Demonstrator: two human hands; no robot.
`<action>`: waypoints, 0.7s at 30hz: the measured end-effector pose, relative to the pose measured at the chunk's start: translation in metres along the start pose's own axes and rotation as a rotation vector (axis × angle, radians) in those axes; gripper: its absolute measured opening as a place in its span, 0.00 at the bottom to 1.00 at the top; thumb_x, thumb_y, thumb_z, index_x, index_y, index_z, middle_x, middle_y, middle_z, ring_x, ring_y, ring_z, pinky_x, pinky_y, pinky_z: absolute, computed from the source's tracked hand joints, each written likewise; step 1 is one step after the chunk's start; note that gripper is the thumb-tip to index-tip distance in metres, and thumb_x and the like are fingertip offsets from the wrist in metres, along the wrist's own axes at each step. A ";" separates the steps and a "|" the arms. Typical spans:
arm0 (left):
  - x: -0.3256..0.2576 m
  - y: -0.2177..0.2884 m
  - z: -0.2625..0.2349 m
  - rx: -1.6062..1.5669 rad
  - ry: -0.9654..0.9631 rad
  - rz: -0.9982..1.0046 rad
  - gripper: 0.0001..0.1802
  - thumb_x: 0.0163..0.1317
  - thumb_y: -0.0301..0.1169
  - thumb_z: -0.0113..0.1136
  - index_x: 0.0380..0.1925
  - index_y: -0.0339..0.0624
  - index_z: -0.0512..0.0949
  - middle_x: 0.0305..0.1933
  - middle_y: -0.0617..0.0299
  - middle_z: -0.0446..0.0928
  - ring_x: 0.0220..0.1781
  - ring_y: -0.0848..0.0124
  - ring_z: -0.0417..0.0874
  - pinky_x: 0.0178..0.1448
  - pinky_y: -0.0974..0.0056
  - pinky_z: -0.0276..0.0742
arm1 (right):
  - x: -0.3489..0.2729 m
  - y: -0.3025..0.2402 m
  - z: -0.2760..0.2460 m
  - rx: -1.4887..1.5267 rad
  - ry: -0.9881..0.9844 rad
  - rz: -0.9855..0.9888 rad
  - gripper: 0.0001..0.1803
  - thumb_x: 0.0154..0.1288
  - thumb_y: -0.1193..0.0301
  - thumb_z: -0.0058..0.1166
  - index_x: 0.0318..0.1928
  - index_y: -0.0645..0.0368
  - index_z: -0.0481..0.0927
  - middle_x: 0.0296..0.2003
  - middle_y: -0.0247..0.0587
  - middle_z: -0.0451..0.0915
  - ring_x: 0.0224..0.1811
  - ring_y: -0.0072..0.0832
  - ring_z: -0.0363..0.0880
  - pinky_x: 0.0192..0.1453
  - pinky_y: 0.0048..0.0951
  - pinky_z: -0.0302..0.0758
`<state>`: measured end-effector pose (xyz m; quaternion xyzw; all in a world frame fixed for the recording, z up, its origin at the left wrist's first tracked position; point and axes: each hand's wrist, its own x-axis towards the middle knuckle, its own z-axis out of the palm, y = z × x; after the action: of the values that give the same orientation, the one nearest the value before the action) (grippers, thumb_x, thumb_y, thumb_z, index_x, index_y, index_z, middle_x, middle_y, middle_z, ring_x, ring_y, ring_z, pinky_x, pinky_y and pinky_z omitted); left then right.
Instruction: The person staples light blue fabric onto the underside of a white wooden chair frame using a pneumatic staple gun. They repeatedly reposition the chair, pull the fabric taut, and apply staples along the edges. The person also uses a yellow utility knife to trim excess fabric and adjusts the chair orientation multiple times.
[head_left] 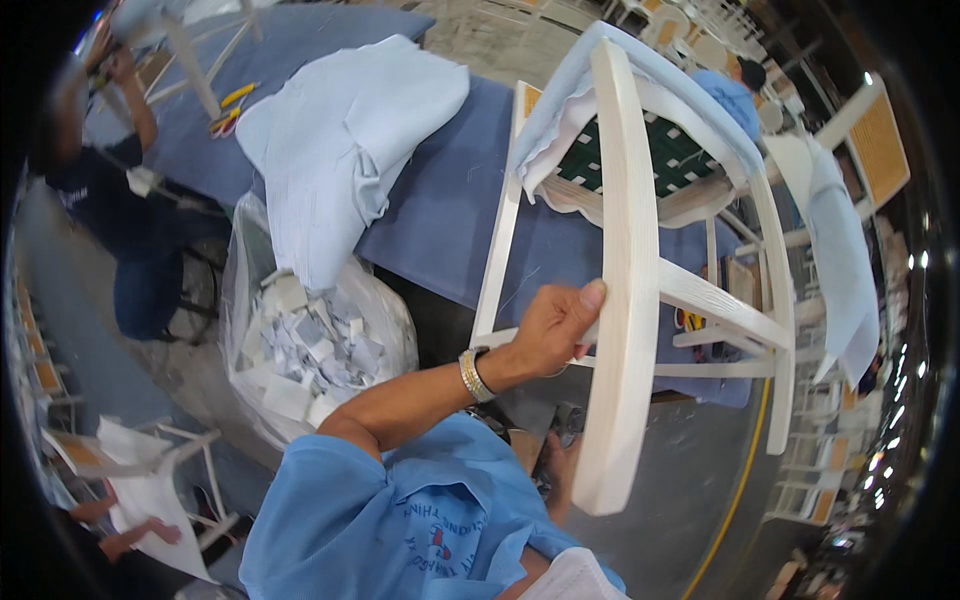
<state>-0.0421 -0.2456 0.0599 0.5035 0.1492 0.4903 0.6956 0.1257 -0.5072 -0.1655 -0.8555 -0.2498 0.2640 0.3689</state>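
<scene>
A: Head view, from the left: what grips the white chair frame (640,290) tipped over the blue table (450,190)?
B: Left hand (550,330), fingers clenched on a rail. Right hand (560,475) sits below; its fingers I cannot tell.
A: Advice?
B: Probably steady the near leg first.

Light was bright and even, from overhead; shadows soft. Small ceiling lamps flared at the right rim. Heavy fisheye bending, black vignette at the corners. Centre sharp; far left and lower-right edges smeared, blurred.
</scene>
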 end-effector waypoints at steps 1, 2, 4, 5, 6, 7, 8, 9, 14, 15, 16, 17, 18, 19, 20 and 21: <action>-0.006 -0.003 0.005 -0.008 -0.030 -0.012 0.39 0.81 0.55 0.39 0.19 0.37 0.79 0.13 0.67 0.73 0.14 0.81 0.72 0.18 0.71 0.64 | -0.003 0.002 -0.005 0.005 0.008 0.017 0.20 0.55 0.67 0.67 0.45 0.67 0.81 0.33 0.55 0.86 0.35 0.43 0.87 0.42 0.43 0.79; -0.010 -0.006 0.008 -0.017 -0.059 -0.024 0.38 0.81 0.55 0.39 0.20 0.36 0.79 0.14 0.67 0.73 0.15 0.81 0.72 0.18 0.71 0.64 | 0.001 0.002 -0.002 0.014 0.007 0.021 0.20 0.55 0.67 0.67 0.45 0.67 0.81 0.33 0.54 0.86 0.35 0.43 0.87 0.42 0.43 0.79; -0.017 -0.006 0.015 0.090 -0.022 0.101 0.38 0.81 0.55 0.38 0.22 0.37 0.79 0.16 0.66 0.74 0.16 0.81 0.73 0.18 0.71 0.66 | -0.008 0.006 -0.003 0.048 0.063 0.072 0.20 0.54 0.67 0.66 0.45 0.67 0.81 0.33 0.53 0.86 0.35 0.42 0.87 0.42 0.42 0.79; -0.021 -0.007 0.015 0.085 -0.008 0.100 0.38 0.81 0.55 0.37 0.23 0.36 0.79 0.16 0.66 0.75 0.17 0.81 0.74 0.19 0.71 0.66 | -0.010 0.007 -0.004 0.063 0.080 0.090 0.20 0.54 0.67 0.66 0.45 0.66 0.81 0.33 0.53 0.86 0.35 0.42 0.87 0.41 0.42 0.79; -0.024 -0.009 0.013 0.079 0.007 0.100 0.38 0.81 0.55 0.36 0.24 0.35 0.79 0.17 0.65 0.75 0.18 0.80 0.75 0.20 0.70 0.67 | -0.013 0.008 -0.003 0.088 0.098 0.110 0.20 0.54 0.67 0.66 0.45 0.66 0.81 0.33 0.53 0.86 0.35 0.42 0.87 0.41 0.42 0.79; -0.029 -0.019 -0.003 0.138 -0.094 0.081 0.37 0.81 0.56 0.32 0.31 0.35 0.78 0.23 0.60 0.79 0.23 0.75 0.80 0.27 0.67 0.75 | -0.018 0.010 -0.005 0.111 0.122 0.131 0.20 0.54 0.67 0.66 0.45 0.66 0.81 0.33 0.52 0.86 0.34 0.41 0.86 0.41 0.42 0.79; -0.035 -0.030 -0.016 0.174 -0.124 0.088 0.38 0.80 0.57 0.32 0.33 0.34 0.78 0.24 0.57 0.80 0.23 0.74 0.80 0.28 0.67 0.76 | -0.020 0.012 -0.006 0.126 0.123 0.145 0.20 0.54 0.67 0.66 0.46 0.66 0.81 0.33 0.52 0.86 0.34 0.41 0.86 0.41 0.42 0.79; -0.041 -0.042 -0.026 0.193 -0.127 0.113 0.39 0.80 0.57 0.32 0.34 0.33 0.79 0.26 0.55 0.81 0.24 0.73 0.81 0.29 0.67 0.77 | -0.015 0.020 -0.005 0.053 0.130 0.063 0.20 0.55 0.68 0.66 0.46 0.66 0.81 0.31 0.51 0.85 0.33 0.40 0.86 0.40 0.41 0.79; -0.047 -0.045 -0.047 -0.071 -0.270 -0.090 0.39 0.74 0.58 0.45 0.35 0.26 0.83 0.29 0.47 0.83 0.26 0.70 0.83 0.31 0.68 0.81 | -0.007 -0.007 -0.025 -0.010 0.101 0.251 0.20 0.57 0.67 0.66 0.47 0.66 0.80 0.30 0.52 0.84 0.31 0.44 0.86 0.37 0.41 0.78; -0.049 -0.059 -0.058 -0.278 -0.353 -0.162 0.38 0.71 0.62 0.50 0.41 0.29 0.81 0.35 0.46 0.84 0.31 0.68 0.86 0.33 0.65 0.83 | 0.001 -0.005 -0.032 -0.016 0.116 0.197 0.20 0.57 0.67 0.66 0.47 0.66 0.80 0.31 0.53 0.85 0.33 0.44 0.86 0.39 0.41 0.78; -0.051 -0.058 -0.063 -0.315 -0.428 -0.213 0.39 0.69 0.63 0.53 0.44 0.30 0.80 0.39 0.45 0.84 0.35 0.66 0.86 0.37 0.63 0.84 | 0.005 -0.002 -0.035 -0.033 0.120 0.154 0.21 0.58 0.66 0.67 0.47 0.67 0.80 0.33 0.54 0.85 0.35 0.44 0.86 0.41 0.41 0.78; -0.051 -0.057 -0.068 -0.345 -0.516 -0.245 0.40 0.67 0.65 0.55 0.48 0.31 0.79 0.42 0.44 0.84 0.39 0.64 0.87 0.41 0.61 0.84 | 0.005 -0.027 -0.041 -0.075 0.140 0.126 0.20 0.58 0.67 0.67 0.47 0.66 0.80 0.34 0.55 0.85 0.37 0.44 0.86 0.43 0.42 0.78; -0.048 -0.059 -0.072 -0.383 -0.611 -0.272 0.42 0.64 0.66 0.58 0.51 0.31 0.78 0.46 0.44 0.84 0.43 0.62 0.88 0.45 0.59 0.85 | 0.009 -0.062 -0.052 -0.111 0.167 0.093 0.20 0.58 0.67 0.67 0.47 0.66 0.80 0.35 0.56 0.85 0.39 0.44 0.86 0.45 0.42 0.78; -0.045 -0.059 -0.074 -0.359 -0.691 -0.280 0.44 0.62 0.67 0.60 0.55 0.32 0.76 0.49 0.43 0.84 0.48 0.60 0.88 0.50 0.57 0.86 | 0.019 -0.070 -0.063 -0.261 0.163 0.132 0.19 0.58 0.69 0.67 0.48 0.66 0.80 0.39 0.57 0.85 0.43 0.44 0.86 0.50 0.43 0.78; -0.040 -0.061 -0.081 -0.348 -0.780 -0.288 0.41 0.63 0.62 0.61 0.56 0.32 0.77 0.52 0.44 0.83 0.48 0.60 0.87 0.51 0.58 0.83 | 0.024 -0.101 -0.069 -0.265 0.206 -0.055 0.19 0.57 0.71 0.67 0.48 0.65 0.80 0.40 0.55 0.86 0.44 0.45 0.86 0.50 0.43 0.78; -0.038 -0.059 -0.089 -0.272 -0.861 -0.266 0.38 0.64 0.58 0.62 0.58 0.32 0.77 0.55 0.45 0.82 0.48 0.60 0.85 0.53 0.58 0.81 | 0.033 -0.128 -0.073 -0.256 0.199 -0.152 0.20 0.57 0.71 0.66 0.50 0.66 0.80 0.40 0.55 0.86 0.44 0.46 0.86 0.51 0.43 0.78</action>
<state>-0.0907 -0.2286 -0.0408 0.5418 -0.1553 0.1585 0.8107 0.1671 -0.4458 -0.0337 -0.8961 -0.3073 0.1153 0.2988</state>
